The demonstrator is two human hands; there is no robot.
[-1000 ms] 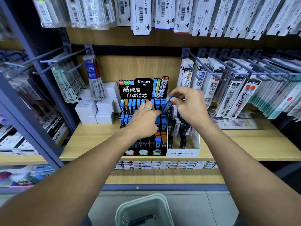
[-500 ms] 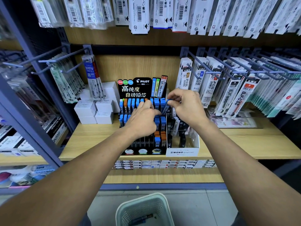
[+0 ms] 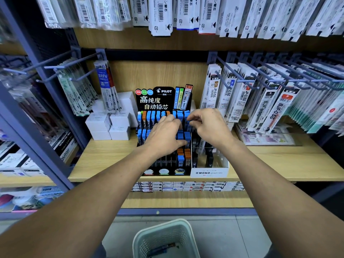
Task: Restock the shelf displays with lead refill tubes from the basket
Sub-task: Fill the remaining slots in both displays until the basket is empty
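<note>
Where hooks jut, wooden shelf (image 3: 104, 155), crowded.

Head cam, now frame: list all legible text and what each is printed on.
"PILOT" and "高纯度 自动铅芯": header card of the black lead display.
"MONO graph MG": front of the white display box.
"BRFV": blue hanging refill pack.
"JF-0.5": white hanging refill packs.
"BUF-0.5": hanging refill packs with red labels.
"0.5 HB": lead tubes in the black display's front row.
Barcoded packs on top, boxes under the shelf: too small or blurred.
</note>
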